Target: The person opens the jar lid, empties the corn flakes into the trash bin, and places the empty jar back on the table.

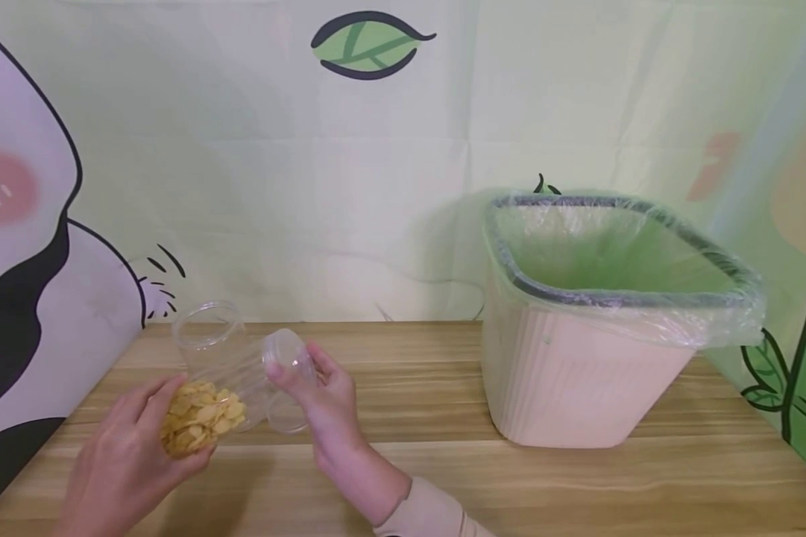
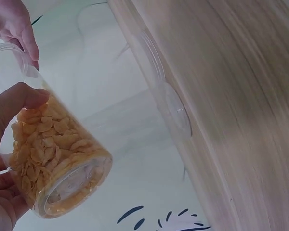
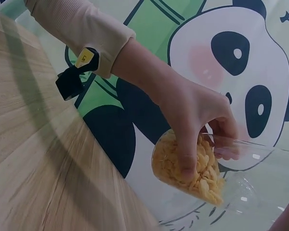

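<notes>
A clear plastic jar (image 2: 62, 139), partly filled with yellow corn flakes (image 1: 201, 418), is held tilted above the table. My left hand (image 1: 130, 440) grips it round the flake-filled base; the left thumb presses its side in the left wrist view. At the jar's other end, my right hand (image 1: 335, 403) holds the rounded translucent top (image 1: 285, 354) between thumb and fingers. In the right wrist view, the flakes lie towards the base under the left hand (image 3: 197, 115), and only a bit of the right hand (image 3: 286, 219) shows at the lower corner.
Behind the held jar stands a second clear jar (image 1: 208, 332) with an open round mouth. A clear round piece (image 1: 288, 414) lies on the wooden table (image 1: 416, 388) below the right hand. A pink bin (image 1: 590, 373) with a plastic liner (image 1: 725, 321) stands at the right.
</notes>
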The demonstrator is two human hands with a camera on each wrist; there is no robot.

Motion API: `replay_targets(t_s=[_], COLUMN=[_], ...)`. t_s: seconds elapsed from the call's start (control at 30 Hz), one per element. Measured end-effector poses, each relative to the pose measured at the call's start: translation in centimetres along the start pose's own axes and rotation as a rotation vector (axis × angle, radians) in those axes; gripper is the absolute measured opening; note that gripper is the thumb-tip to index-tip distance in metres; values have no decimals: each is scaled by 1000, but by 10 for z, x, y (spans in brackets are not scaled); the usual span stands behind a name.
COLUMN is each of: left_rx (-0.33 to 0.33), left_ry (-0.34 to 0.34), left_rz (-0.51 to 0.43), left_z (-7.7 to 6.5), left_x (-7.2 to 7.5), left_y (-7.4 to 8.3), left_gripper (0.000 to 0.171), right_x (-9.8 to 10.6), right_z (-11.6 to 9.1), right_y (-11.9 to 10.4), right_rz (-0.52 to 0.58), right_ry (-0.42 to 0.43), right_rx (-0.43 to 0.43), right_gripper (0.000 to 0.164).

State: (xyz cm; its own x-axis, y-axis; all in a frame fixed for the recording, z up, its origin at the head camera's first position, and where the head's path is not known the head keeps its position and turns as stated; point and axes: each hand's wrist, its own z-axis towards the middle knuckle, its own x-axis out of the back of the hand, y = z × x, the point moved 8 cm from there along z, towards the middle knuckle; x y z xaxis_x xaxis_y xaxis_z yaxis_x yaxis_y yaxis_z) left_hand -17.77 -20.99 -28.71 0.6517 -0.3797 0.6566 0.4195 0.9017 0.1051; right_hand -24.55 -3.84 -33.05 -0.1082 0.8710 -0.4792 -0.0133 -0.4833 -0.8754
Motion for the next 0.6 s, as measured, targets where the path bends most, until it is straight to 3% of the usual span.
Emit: replay_targets(t_s=[0.27,0.4,0.6], left_rx=[50,82,169], left_ry=[-57,-81,-178], left_rz=[-8,-26,-60], left_z=[-2,-3,-6], left_x=[-1,-3,-10], left_y=[-3,-6,-13], left_gripper=[90,92,93], right_x=[0,-2,-4], right_z=[1,3,6], right_y=[-3,-6,-10], right_rz=[8,2,1], right_ry=[-66,-159,-295], right_rx=[43,69,109], right_gripper=[88,90,97])
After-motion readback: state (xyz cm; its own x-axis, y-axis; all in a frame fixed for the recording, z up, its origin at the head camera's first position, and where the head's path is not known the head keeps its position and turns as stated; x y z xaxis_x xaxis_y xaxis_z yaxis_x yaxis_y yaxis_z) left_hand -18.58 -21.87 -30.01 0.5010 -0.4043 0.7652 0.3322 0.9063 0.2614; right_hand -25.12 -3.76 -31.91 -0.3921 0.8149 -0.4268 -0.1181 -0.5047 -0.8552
